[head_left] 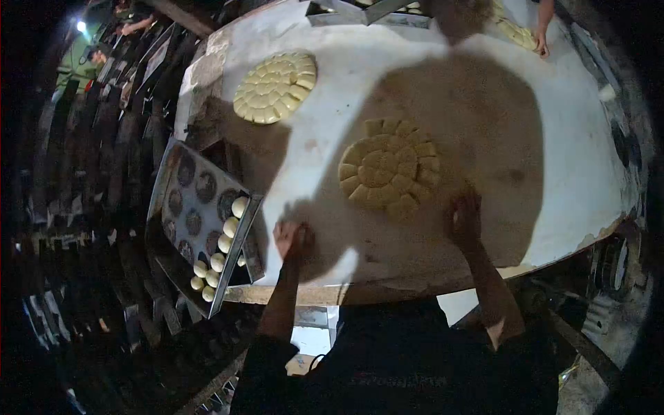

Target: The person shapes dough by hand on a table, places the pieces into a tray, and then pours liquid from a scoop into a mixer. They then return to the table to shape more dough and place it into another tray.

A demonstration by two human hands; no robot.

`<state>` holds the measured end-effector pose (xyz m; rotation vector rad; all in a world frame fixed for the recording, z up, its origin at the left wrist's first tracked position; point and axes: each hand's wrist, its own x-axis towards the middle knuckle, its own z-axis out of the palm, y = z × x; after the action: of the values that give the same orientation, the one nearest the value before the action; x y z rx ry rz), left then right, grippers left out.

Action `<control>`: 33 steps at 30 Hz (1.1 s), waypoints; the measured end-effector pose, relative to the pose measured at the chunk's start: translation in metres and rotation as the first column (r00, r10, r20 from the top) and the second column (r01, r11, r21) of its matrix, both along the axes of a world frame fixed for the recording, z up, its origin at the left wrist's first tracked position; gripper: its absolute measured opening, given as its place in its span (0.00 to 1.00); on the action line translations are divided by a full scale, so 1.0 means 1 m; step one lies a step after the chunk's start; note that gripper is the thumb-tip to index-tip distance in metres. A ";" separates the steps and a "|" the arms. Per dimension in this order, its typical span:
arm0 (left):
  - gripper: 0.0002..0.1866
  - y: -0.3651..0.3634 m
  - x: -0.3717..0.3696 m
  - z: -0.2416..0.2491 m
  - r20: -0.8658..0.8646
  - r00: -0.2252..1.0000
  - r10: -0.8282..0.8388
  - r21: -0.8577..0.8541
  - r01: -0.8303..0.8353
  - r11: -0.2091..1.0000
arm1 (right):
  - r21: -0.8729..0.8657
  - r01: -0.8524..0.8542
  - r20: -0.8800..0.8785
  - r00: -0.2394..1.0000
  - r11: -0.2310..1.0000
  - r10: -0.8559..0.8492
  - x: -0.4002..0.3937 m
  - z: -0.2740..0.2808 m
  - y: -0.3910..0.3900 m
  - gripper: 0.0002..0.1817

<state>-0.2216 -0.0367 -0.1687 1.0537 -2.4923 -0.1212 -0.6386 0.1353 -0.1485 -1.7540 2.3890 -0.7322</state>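
Observation:
My left hand [293, 238] is on the white table [581, 159] near its front edge, right of a metal tray of dough balls; its fingers are curled, and anything under them is hidden. My right hand [464, 216] hovers over or rests on the table in shadow, its fingers dim and hard to make out. Between the hands and farther back lies a round of dough pieces [377, 166], packed in rings, with a few loose pieces at its lower edge. Neither hand visibly touches it.
Another dough round [275, 88] lies at the back left. The tray [200, 200] holds dough balls [225, 242] beside a slanted metal divider. Metal trays [366, 15] stand at the far edge. Another person's hand [541, 43] touches dough [515, 32] at the back right.

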 end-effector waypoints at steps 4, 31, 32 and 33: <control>0.10 0.004 -0.073 0.039 -0.184 0.945 0.270 0.385 -0.183 0.904 | -0.180 0.104 0.100 0.991 0.978 -0.087 0.062 0.035 -0.037 0.14; 0.39 -0.055 0.271 0.197 -0.177 0.886 0.428 0.698 -0.194 0.690 | -0.342 -0.740 0.141 0.568 0.578 0.811 0.454 0.178 -0.218 0.12; 0.38 -0.050 0.269 0.202 -0.144 0.893 0.425 0.502 -0.305 0.810 | -0.469 -0.667 0.086 0.618 0.579 0.781 0.434 0.173 -0.200 0.12; 0.37 -0.045 0.262 0.208 -0.118 0.900 0.421 0.266 -0.380 0.886 | -0.591 -0.581 0.031 0.677 0.560 0.735 0.409 0.166 -0.181 0.12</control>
<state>0.0400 -0.0813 0.0388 1.5665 -2.0890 -0.3742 -0.2298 -0.0460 0.0170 -2.3206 1.1750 -1.4679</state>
